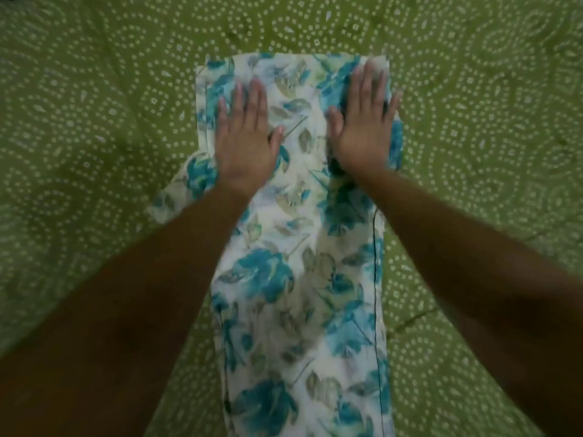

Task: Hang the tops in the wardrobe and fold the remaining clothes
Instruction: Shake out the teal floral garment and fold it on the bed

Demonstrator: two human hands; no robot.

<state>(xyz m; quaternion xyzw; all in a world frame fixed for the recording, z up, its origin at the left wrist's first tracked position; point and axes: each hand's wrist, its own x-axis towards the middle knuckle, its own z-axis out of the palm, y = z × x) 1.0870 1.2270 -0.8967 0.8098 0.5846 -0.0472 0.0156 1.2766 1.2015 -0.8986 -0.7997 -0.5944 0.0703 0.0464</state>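
Observation:
A white garment with a blue and green flower print (299,279) lies lengthwise on the bed, folded into a long strip that runs from the bottom edge of the view up to the middle. My left hand (244,134) lies flat on its upper left part, fingers straight and pointing away from me. My right hand (364,121) lies flat on the upper right part, close to the garment's far right corner. Both palms press on the cloth. A flap of the garment sticks out to the left under my left wrist.
A green bedsheet with white dotted rings (94,121) covers the bed on all sides of the garment. No other clothes and no wardrobe are in view.

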